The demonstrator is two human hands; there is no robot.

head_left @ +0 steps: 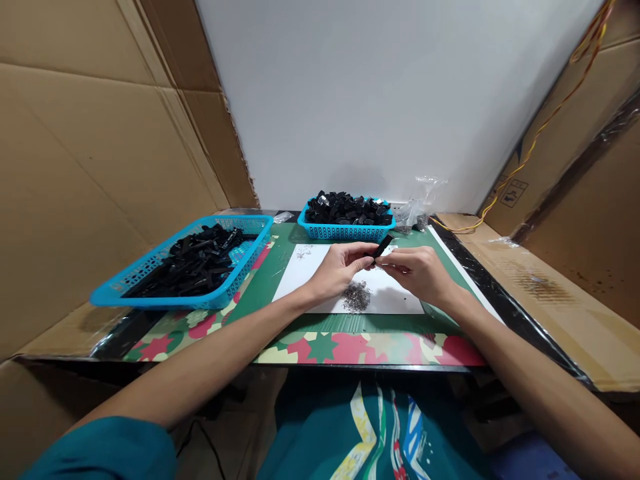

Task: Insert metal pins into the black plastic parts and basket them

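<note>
Over the white sheet (pixel 290 287), my left hand (pixel 337 270) grips a small, flat black plastic piece (pixel 384 245) between thumb and fingers, tilted with its far end up to the right. My right hand (pixel 423 270) is closed in a pinch at the piece's lower end; whatever is between those fingertips is hidden or too small to name. Just below the hands lies a pile of tiny metal parts (pixel 357 297). A few more small bits (pixel 303 251) are scattered at the sheet's far left corner.
A large blue basket (pixel 220 298) of long black plastic pieces (pixel 193 263) stands at the left. Behind the sheet is a smaller blue basket (pixel 345 232) heaped with black pieces, beside a clear plastic bag (pixel 415 213). Cardboard walls (pixel 75 147) flank the green table mat (pixel 320 325); yellow wire (pixel 530 147) hangs at right.
</note>
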